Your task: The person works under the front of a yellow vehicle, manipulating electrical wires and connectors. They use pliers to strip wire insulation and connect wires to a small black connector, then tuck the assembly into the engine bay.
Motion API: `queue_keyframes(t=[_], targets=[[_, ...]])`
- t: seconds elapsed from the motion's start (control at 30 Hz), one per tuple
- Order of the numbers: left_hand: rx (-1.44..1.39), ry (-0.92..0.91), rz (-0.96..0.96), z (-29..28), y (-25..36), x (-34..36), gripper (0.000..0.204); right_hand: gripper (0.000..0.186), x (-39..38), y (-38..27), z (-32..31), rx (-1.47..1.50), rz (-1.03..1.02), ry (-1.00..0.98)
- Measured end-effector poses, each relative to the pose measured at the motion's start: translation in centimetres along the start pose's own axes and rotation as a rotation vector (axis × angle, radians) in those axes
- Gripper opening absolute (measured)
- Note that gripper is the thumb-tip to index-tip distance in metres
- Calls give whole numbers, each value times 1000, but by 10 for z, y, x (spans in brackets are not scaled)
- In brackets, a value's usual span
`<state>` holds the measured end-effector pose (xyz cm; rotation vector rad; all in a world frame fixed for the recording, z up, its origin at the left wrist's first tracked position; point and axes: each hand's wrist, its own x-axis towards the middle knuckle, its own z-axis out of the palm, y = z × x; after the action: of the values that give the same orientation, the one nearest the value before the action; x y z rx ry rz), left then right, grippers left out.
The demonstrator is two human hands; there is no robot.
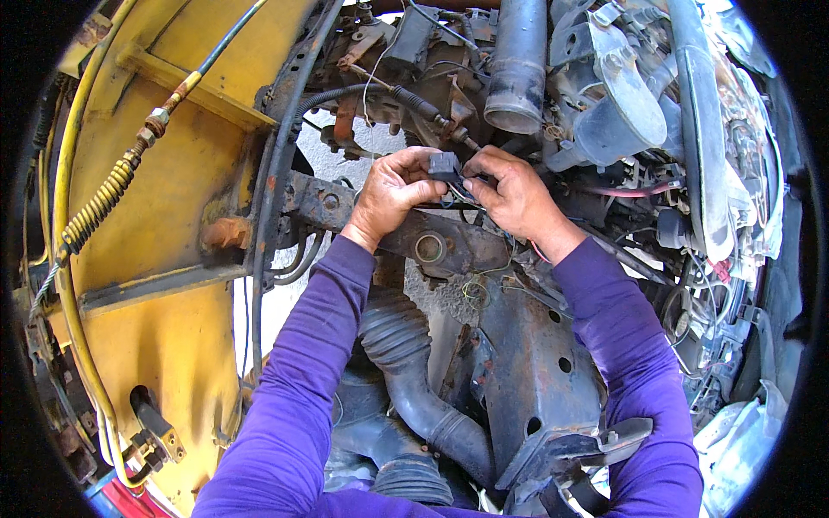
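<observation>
A small dark grey wire connector [444,165] sits between my two hands, above a dark metal frame rail. My left hand [390,192] pinches its left side between thumb and fingers. Several thin wires [455,188] come off the connector's lower right side, where my right hand [516,197] is closed with bent fingers. Those fingers grip the wires close to the connector; the exact fingertip contact is partly hidden. Just below, a round metal bushing [429,248] sits in the rail.
Yellow metal bodywork [164,233] with a spring-wrapped cable [102,203] fills the left. A dark pipe [518,78] hangs beyond my hands. Ribbed black hose [399,332] and a perforated metal bracket [540,371] lie between my forearms. Wiring and engine parts crowd the right.
</observation>
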<state>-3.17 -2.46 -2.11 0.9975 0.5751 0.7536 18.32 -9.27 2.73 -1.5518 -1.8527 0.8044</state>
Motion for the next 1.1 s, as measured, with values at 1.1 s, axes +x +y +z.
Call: queue_keyframes(t=[1.1], targets=[[157, -32, -54, 3, 1, 8, 23, 40, 9, 16, -4, 769, 523, -53]])
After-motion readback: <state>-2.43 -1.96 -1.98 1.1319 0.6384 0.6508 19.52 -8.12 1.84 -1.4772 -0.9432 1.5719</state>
